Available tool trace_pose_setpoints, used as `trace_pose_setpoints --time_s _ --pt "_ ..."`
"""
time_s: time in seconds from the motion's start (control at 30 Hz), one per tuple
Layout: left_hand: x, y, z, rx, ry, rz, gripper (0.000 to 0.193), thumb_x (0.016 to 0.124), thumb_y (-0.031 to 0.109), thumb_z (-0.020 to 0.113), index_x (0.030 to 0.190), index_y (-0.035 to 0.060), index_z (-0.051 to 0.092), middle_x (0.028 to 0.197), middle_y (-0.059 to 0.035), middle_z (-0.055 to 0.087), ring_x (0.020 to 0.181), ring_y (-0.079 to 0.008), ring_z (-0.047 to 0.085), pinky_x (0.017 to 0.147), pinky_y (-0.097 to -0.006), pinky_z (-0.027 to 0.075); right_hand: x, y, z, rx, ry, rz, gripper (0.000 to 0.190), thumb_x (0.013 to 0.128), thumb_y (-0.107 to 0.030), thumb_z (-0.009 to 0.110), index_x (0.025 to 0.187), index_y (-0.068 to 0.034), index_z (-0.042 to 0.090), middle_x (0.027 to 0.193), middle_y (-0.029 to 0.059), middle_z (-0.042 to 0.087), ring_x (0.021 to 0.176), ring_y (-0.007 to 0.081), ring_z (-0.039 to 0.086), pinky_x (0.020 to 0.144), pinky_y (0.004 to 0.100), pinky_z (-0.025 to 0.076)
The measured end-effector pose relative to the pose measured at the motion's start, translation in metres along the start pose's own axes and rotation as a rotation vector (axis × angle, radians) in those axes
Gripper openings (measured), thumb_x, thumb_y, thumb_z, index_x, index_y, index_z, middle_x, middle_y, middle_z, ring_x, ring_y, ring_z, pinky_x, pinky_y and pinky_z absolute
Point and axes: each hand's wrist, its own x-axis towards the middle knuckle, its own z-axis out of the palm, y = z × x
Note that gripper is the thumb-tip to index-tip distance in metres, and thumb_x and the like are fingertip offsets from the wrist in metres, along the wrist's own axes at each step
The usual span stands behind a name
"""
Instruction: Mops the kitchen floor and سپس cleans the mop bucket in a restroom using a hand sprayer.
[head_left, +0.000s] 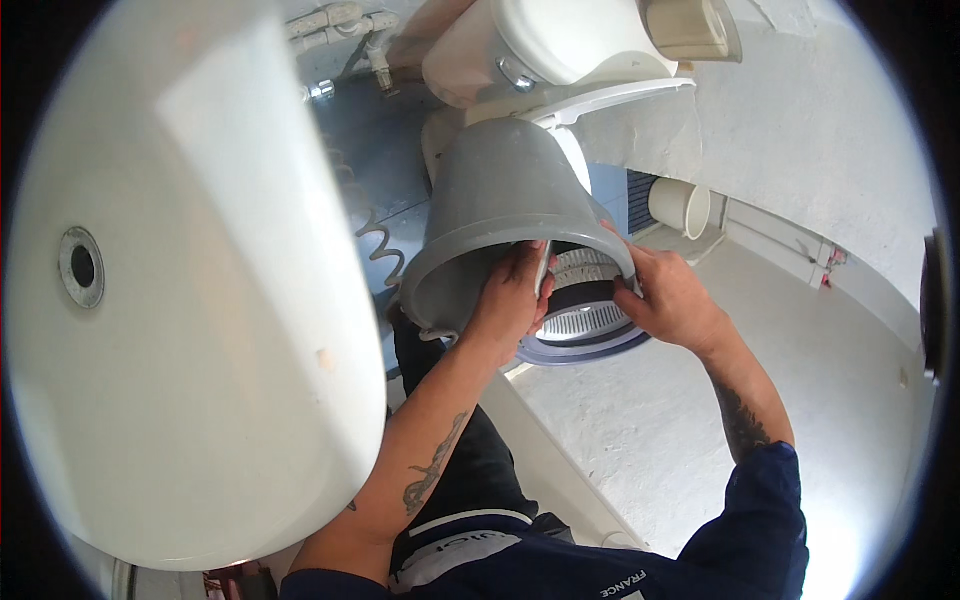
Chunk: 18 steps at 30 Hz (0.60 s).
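A grey plastic bucket (514, 180) is tilted with its mouth towards me, in front of the toilet. My right hand (667, 296) grips the bucket's rim at its right side, thumb on the near edge. My left hand (517, 292) reaches into the mouth and is closed around a thin, light-coloured edge; what this piece belongs to I cannot tell. Just below and behind the bucket's mouth is a round purple-rimmed basket (592, 349) with slotted light walls, partly hidden by the bucket and my hands.
A large white basin (225, 337) fills the left. Behind the bucket stand the white toilet tank (555, 45) and raised seat (622, 97). A coiled hose (384, 244) hangs between basin and bucket. A white bin (679, 206) lies near the right wall.
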Motion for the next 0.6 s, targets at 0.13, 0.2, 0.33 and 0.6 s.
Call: trace_pose_setpoints --time_s 0.13,0.2,0.33,0.6 --pt "0.002 0.006 0.015 0.048 0.004 0.024 0.047 0.098 0.057 0.050 0.096 0.0099 0.054 0.068 0.0038 0.046 0.046 -0.0044 0.036 0.040 -0.0224 0.027 -0.006 0.003 -0.008 -0.048 -0.007 0.009 0.077 0.076 -0.001 0.063 0.148 -0.003 0.037 0.100 0.0261 0.065 0.088 0.0431 0.064 0.079 0.0453 0.052" --pt "0.003 0.007 0.020 0.089 0.017 0.072 0.047 0.100 0.053 0.048 0.100 0.0067 0.057 0.073 0.0013 0.051 0.054 -0.0069 0.041 0.048 -0.0236 0.036 -0.007 0.001 -0.012 -0.066 -0.015 0.022 0.077 0.076 -0.001 0.063 0.148 -0.003 0.037 0.100 0.0260 0.065 0.088 0.0431 0.064 0.079 0.0457 0.052" --pt "0.003 0.010 0.031 0.219 0.049 0.117 0.050 0.103 0.048 0.045 0.107 0.0002 0.061 0.082 -0.0034 0.057 0.066 -0.0110 0.050 0.064 -0.0266 0.047 -0.010 0.005 -0.012 -0.046 0.022 0.045 0.049 0.077 -0.003 0.063 0.124 0.000 0.049 0.090 0.0236 0.065 0.075 0.0384 0.065 0.069 0.0427 0.051" --pt "0.010 0.003 0.032 0.189 0.001 0.200 0.051 0.097 0.058 0.051 0.101 0.0076 0.061 0.074 0.0044 0.051 0.060 -0.0033 0.045 0.044 -0.0206 0.034 -0.009 0.007 -0.011 -0.007 0.082 -0.001 0.023 0.078 -0.004 0.063 0.100 0.003 0.062 0.079 0.0206 0.064 0.064 0.0341 0.065 0.060 0.0390 0.051"
